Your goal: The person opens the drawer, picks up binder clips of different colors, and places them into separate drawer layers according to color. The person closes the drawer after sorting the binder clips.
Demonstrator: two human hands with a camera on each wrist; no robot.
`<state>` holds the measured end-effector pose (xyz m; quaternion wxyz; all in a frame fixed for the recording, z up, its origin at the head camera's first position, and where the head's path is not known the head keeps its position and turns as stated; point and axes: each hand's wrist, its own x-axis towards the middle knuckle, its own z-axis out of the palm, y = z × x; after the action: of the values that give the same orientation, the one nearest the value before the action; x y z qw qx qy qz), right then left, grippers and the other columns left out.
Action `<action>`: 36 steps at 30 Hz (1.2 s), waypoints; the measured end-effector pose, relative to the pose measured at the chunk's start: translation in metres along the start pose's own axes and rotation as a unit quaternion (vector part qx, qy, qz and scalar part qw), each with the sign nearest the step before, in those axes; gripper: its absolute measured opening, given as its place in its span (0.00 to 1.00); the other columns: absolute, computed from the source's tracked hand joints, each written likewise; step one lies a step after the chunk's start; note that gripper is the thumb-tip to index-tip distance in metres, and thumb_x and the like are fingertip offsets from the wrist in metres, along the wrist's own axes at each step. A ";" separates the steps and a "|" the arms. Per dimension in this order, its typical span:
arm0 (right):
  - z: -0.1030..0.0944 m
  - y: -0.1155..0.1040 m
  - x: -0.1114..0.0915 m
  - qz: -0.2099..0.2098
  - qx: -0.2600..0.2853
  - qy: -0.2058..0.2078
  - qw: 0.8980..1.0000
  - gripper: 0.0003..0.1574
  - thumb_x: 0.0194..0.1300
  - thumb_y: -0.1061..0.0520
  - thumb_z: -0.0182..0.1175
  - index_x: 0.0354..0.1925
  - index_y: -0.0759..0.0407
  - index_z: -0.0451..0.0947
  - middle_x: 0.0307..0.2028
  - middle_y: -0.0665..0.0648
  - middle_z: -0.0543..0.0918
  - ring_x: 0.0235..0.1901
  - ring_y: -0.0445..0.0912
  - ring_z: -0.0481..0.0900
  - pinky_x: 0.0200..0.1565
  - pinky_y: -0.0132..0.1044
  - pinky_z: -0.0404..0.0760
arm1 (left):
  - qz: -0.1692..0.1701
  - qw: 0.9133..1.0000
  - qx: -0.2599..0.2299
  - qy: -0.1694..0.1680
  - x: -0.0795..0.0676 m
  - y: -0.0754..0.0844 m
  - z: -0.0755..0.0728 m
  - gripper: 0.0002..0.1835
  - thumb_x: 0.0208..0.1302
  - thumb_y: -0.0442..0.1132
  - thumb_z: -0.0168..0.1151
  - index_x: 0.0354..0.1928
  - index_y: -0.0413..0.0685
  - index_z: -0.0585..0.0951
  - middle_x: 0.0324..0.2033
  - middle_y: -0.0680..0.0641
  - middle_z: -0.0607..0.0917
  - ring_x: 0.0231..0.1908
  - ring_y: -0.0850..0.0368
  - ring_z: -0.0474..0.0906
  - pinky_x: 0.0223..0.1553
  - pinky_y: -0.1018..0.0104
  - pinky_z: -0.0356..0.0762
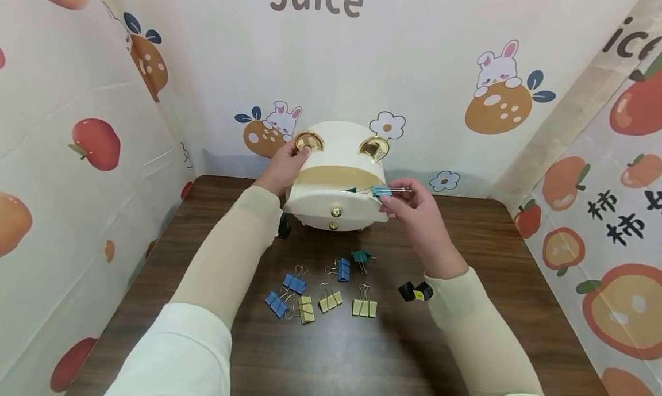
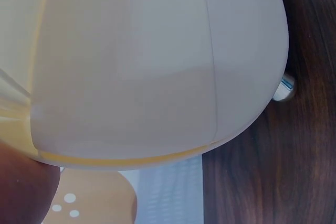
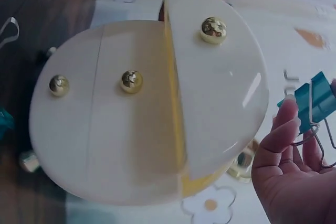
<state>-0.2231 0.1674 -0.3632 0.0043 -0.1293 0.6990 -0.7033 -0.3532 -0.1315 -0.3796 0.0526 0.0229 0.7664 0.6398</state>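
Note:
A white drawer box (image 1: 341,131) with gold ears and gold knobs stands on the table, its top drawer (image 1: 310,203) pulled out. My left hand (image 1: 283,169) holds the left gold ear (image 1: 312,138), thumb over its front. In my right hand (image 1: 416,209) a teal binder clip (image 3: 315,100) is pinched between thumb and fingers, at the drawer's right rim in the head view. Part of a dark green clip (image 1: 351,189) shows inside the drawer. The left wrist view shows mostly the box's side (image 2: 126,77) and little of the left hand.
On the table (image 1: 331,356) in front of the box lie blue binder clips (image 1: 295,284), yellow binder clips (image 1: 364,308) and a green binder clip (image 1: 362,257). A small black device (image 1: 416,291) sits by the right wrist. Printed cloth (image 1: 429,51) hangs behind and along both sides.

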 end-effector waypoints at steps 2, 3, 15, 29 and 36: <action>0.004 -0.007 0.006 -0.004 -0.020 -0.017 1.000 0.23 0.73 0.55 0.66 0.58 0.62 0.69 0.48 0.63 0.80 0.41 0.50 0.82 0.42 0.37 0.81 | 0.001 1.000 -0.002 -0.002 0.001 0.000 0.000 0.27 0.81 0.52 0.51 0.77 0.60 0.67 0.70 0.52 0.72 0.65 0.56 0.68 0.68 0.57 0.64; 0.006 -0.011 0.009 -0.006 -0.033 -0.025 0.999 0.23 0.73 0.55 0.66 0.58 0.61 0.69 0.49 0.63 0.80 0.41 0.51 0.83 0.41 0.37 0.80 | 0.002 1.000 -0.002 -0.003 0.001 0.001 0.000 0.27 0.81 0.52 0.51 0.77 0.60 0.67 0.70 0.52 0.72 0.65 0.56 0.68 0.68 0.57 0.64; 0.034 -0.048 0.041 -0.003 -0.223 -0.086 0.971 0.27 0.71 0.47 0.67 0.58 0.55 0.68 0.45 0.59 0.82 0.43 0.53 0.80 0.43 0.44 0.77 | 0.004 1.000 -0.008 -0.005 0.002 0.001 0.000 0.26 0.80 0.52 0.52 0.76 0.61 0.68 0.68 0.53 0.74 0.64 0.56 0.69 0.66 0.56 0.65; 0.059 -0.062 0.072 -0.004 -0.431 -0.133 0.892 0.25 0.70 0.43 0.67 0.54 0.54 0.70 0.50 0.54 0.81 0.43 0.46 0.81 0.42 0.44 0.81 | 0.012 1.000 -0.016 -0.001 -0.002 0.003 0.004 0.27 0.81 0.50 0.51 0.77 0.58 0.67 0.70 0.51 0.72 0.66 0.57 0.68 0.68 0.57 0.64; 0.079 -0.061 0.076 -0.010 -0.497 -0.184 0.848 0.25 0.72 0.42 0.64 0.55 0.56 0.72 0.55 0.57 0.83 0.46 0.48 0.82 0.50 0.46 0.80 | 0.004 1.000 -0.006 0.001 -0.006 0.002 0.001 0.27 0.81 0.51 0.51 0.77 0.58 0.67 0.70 0.51 0.72 0.66 0.55 0.68 0.69 0.56 0.64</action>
<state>-0.2706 0.0775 -0.2906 0.0612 -0.2479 0.9402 -0.2254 -0.3468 -0.1304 -0.3771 0.0492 0.0254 0.7623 0.6449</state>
